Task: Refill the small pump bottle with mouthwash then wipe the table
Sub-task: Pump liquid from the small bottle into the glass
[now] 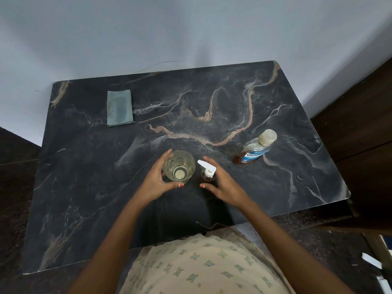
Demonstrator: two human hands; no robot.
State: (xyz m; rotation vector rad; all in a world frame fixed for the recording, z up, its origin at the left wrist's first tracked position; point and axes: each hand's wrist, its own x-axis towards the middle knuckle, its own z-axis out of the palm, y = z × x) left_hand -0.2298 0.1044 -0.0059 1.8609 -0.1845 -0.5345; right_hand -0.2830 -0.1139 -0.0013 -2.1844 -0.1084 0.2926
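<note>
- Head view: left hand curls round the glass at frame centre, fingers on its far-left side, thumb at its near rim; right hand is spread round the pump bottle just right of the glass, fingers fairly straight; whether it touches, I cannot tell
- pump bottle stands upright, white pump head on; mouthwash stands capped right of centre, well apart; cloth lies folded at upper left on the table
- risks, as I judge: glass and pump bottle stand almost touching, so lifting either could knock the other; the narrow neck invites spills in pouring; smooth glass could slip from a loose hold
- writing: blue label on the mouthwash reads "LISTER", the rest hidden; nothing else legible
</note>
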